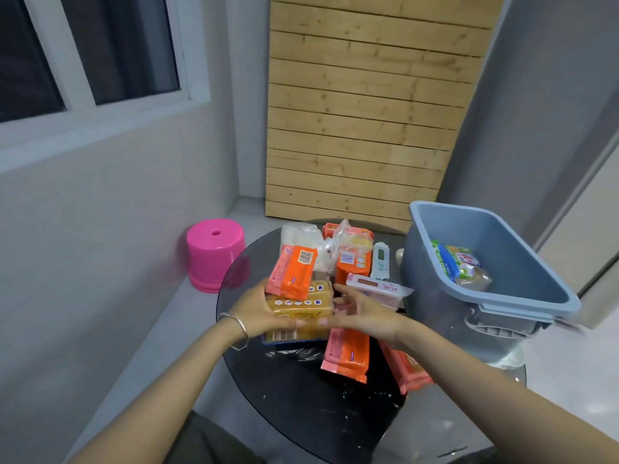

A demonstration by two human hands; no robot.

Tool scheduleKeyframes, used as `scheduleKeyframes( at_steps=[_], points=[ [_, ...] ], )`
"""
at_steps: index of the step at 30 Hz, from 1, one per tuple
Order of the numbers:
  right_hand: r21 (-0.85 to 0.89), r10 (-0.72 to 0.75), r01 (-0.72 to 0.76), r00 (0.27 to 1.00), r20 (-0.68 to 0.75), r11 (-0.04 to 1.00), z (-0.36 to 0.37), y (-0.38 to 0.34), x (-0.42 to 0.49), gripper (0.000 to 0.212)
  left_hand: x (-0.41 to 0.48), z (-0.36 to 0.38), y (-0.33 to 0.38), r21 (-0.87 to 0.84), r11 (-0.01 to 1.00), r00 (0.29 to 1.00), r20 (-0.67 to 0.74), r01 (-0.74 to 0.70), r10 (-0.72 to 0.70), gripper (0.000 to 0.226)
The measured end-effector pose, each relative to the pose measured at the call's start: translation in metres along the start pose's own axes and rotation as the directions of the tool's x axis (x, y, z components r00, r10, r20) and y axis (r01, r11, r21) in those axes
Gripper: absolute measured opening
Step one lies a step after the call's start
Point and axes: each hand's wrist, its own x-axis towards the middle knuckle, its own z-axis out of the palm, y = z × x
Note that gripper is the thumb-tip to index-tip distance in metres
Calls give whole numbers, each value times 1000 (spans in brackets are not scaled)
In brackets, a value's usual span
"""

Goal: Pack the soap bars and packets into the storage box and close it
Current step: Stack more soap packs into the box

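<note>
A pile of soap packets lies on a round dark glass table (pixel 301 406). My left hand (pixel 258 313) grips a stack: yellow soap bars (pixel 301 308) with an orange packet (pixel 294 272) on top. My right hand (pixel 365 313) reaches toward the stack's right side, fingers spread, holding nothing. More orange packets (pixel 346 354) lie under my right wrist. A pale clear-wrapped packet (pixel 378 289) sits just beyond my right hand. The blue storage box (pixel 522 289) stands open at the right, with a few packets (pixel 460 262) inside.
A pink plastic stool (pixel 216 254) stands on the floor left of the table. A slatted wooden panel (pixel 368 105) leans against the back wall. Clear bags (pixel 321 242) and a white packet (pixel 380 261) lie at the pile's far side. A window is at upper left.
</note>
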Motion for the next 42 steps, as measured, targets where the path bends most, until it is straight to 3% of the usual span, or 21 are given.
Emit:
scheduleKeyframes(
  at_steps=[7,12,15,18,22,26,28,30,31,33,35,38,40,42],
  points=[
    [-4,-9,9,998,-65,1000,8,5,2,64,-13,4,14,-211,966,986,99,150,-131,41],
    [83,55,-45,992,-114,995,8,6,0,71,-28,7,21,-396,834,916,279,384,-290,54],
    [181,74,-54,992,-106,982,5,-1,-9,77,-31,12,26,-496,743,881,386,449,-274,54],
    [272,84,-66,995,-55,960,-6,-11,-23,66,-31,15,41,-518,721,869,426,461,-251,56],
    [322,124,-117,992,-2,940,-29,-29,-43,69,-29,15,81,-456,800,885,427,390,-188,58],
    [388,54,17,984,-171,921,-43,-49,-59,77,-20,9,119,-388,890,951,279,239,-134,74],
    [385,-4,148,936,-352,911,-46,-59,-64,80,-13,10,136,-334,920,977,124,204,-172,85],
    [244,-120,300,821,-558,922,-50,-68,-67,74,-8,11,148,-318,925,978,43,208,-206,96],
    [137,-195,359,745,-638,923,-51,-72,-67,73,-9,10,154,-344,906,969,103,246,-224,93],
    [-131,-381,420,595,-708,898,-53,-79,-70,75,-13,6,169,-466,804,910,356,370,-213,88],
    [-358,-556,441,499,-665,823,-52,-86,-71,79,-13,0,180,-607,670,874,467,428,-135,87],
    [-609,-781,488,387,-490,625,-49,-91,-71,80,-12,-7,196,-787,458,879,476,413,25,78],
    [-786,-894,440,313,-320,435,-49,-91,-70,77,-12,-5,201,-851,383,902,422,358,94,64],
    [-878,-940,395,307,-152,271,-54,-93,-71,74,-8,0,201,-886,342,924,367,312,109,55]
  ],
)
